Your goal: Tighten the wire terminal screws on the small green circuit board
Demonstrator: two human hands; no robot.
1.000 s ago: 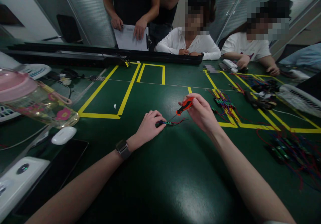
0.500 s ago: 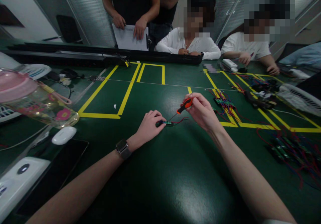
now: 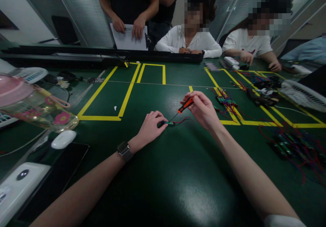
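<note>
My left hand (image 3: 152, 127), with a watch on its wrist, pinches a small green circuit board (image 3: 170, 123) and keeps it down on the green table. Thin red and dark wires trail from the board's right end. My right hand (image 3: 203, 110) is closed around the orange and black handle of a screwdriver (image 3: 187, 103). Its thin shaft slants down to the left, with the tip at the board. Whether the tip sits in a screw is too small to make out.
Wired circuit boards lie in a small group (image 3: 226, 100) and a larger pile (image 3: 295, 142) on the right. A pink-lidded bottle (image 3: 38, 105), a white case (image 3: 63, 139) and a black phone (image 3: 54, 183) are at the left. Several people are across the table (image 3: 152, 172), one holding a clipboard (image 3: 129, 38).
The view has shifted slightly. My right hand has turned the screwdriver handle a little, its fingers now placed differently. My left hand stays on the circuit board.
</note>
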